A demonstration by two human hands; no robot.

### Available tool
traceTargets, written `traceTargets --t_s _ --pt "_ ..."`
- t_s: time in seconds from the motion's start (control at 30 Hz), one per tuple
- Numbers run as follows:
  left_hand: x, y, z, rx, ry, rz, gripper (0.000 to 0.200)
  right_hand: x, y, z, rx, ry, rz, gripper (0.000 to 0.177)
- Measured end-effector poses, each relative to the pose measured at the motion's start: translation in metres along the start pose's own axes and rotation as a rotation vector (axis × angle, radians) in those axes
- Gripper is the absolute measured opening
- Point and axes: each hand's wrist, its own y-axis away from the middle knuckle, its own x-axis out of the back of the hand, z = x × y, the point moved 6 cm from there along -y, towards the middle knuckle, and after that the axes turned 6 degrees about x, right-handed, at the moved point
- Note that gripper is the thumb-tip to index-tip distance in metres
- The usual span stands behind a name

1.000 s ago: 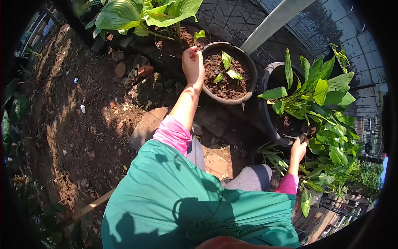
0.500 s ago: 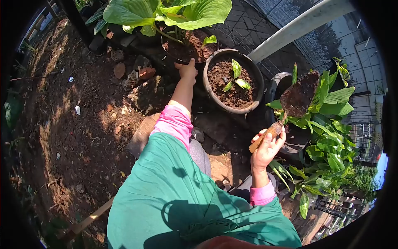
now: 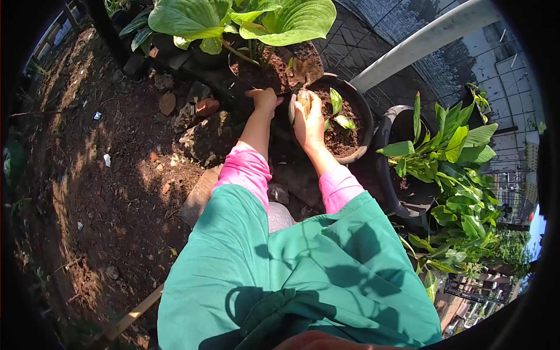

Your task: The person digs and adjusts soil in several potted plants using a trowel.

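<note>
My left hand (image 3: 266,101) is closed on the near rim of a dark plant pot (image 3: 233,69). A broad-leaved green plant (image 3: 289,23) grows in that pot. My right hand (image 3: 309,121) grips a trowel by its wooden handle (image 3: 304,100). The trowel's rusty blade (image 3: 307,62) lies over the right side of the broad-leaved plant's soil. Close beside my right hand stands a round pot (image 3: 368,125) of brown soil, with a small variegated seedling (image 3: 344,122) in it. My right forearm and hand cover part of this pot's left side.
To the right stands a black pot (image 3: 385,175) with a leafy plant (image 3: 458,137). A pale curved pole (image 3: 426,41) rises behind the round pot. Stones (image 3: 204,131) and broken bricks (image 3: 206,107) lie left of my left arm, with bare ground (image 3: 116,175) beyond.
My right hand has swung the trowel left and away from me, from beside the black pot to the broad-leaved plant's pot. My left hand stays at that pot's rim.
</note>
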Motion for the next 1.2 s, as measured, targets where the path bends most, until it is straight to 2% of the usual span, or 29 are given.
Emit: traceTargets --t_s 0.07,0.1,0.13,0.17,0.27,0.43,0.5,0.53,0.6,0.63,0.7,0.77,0.87,0.97,1.03,1.07,1.1,1.17,1.2 --pt "0.009 0.0 0.005 0.009 -0.031 -0.047 0.081 -0.012 0.005 0.01 0.009 0.129 -0.004 0.056" --pt "0.015 -0.002 0.008 0.022 -0.062 -0.089 0.087 -0.014 0.009 0.006 -0.071 0.182 -0.038 0.056" --pt "0.022 -0.004 0.012 0.019 -0.079 -0.088 0.073 -0.015 0.009 0.004 -0.019 0.181 0.009 0.056" --pt "0.031 -0.005 0.015 0.023 -0.084 -0.088 0.073 -0.015 0.011 0.004 0.03 0.18 0.057 0.056" --pt "0.043 -0.005 0.031 -0.055 -0.125 -0.223 0.036 -0.012 0.013 0.005 0.079 0.13 0.048 0.056" --pt "0.067 -0.022 0.054 -0.055 -0.247 -0.315 0.032 -0.009 0.014 0.012 0.118 0.059 0.104 0.053" --pt "0.076 -0.03 0.056 -0.031 -0.273 -0.324 0.042 -0.006 0.013 0.014 0.092 0.025 0.126 0.052" --pt "0.076 -0.031 0.053 -0.031 -0.28 -0.324 0.042 -0.007 0.012 0.02 0.001 -0.065 0.104 0.05" --pt "0.081 -0.031 0.05 -0.108 -0.286 -0.145 0.059 -0.013 0.011 0.029 -0.177 -0.246 0.057 0.046" --pt "0.076 -0.024 0.047 -0.107 -0.288 -0.148 0.059 -0.013 0.011 0.03 -0.179 -0.245 0.061 0.046" --pt "0.074 -0.007 0.044 -0.158 -0.319 0.045 0.072 -0.013 0.01 0.032 -0.209 -0.306 0.099 0.043" --pt "0.064 0.007 0.035 -0.169 -0.391 0.143 0.081 -0.014 0.01 0.032 -0.226 -0.301 0.099 0.042" --pt "0.056 0.016 0.031 -0.088 -0.38 0.132 0.087 -0.013 0.008 0.031 -0.193 -0.276 0.086 0.044" --pt "0.058 0.014 0.028 -0.059 -0.414 0.088 0.088 -0.009 0.006 0.038 -0.288 -0.235 0.037 0.045" --pt "0.058 0.014 0.03 -0.059 -0.433 0.082 0.087 0.001 -0.014 0.039 -0.111 -0.134 0.051 0.045" --pt "0.057 0.01 0.029 -0.069 -0.424 0.083 0.087 0.011 -0.021 0.035 -0.127 -0.264 0.036 0.046" --pt "0.059 0.001 0.025 -0.086 -0.491 0.137 0.087 0.017 -0.037 0.04 0.05 -0.167 0.03 0.043" --pt "0.062 0.005 0.027 -0.097 -0.569 0.198 0.087 0.051 -0.05 -0.005 0.189 0.236 0.094 0.047" --pt "0.059 0.019 0.034 -0.065 -0.551 0.183 0.087 0.059 -0.061 -0.007 0.08 0.3 -0.004 0.047"
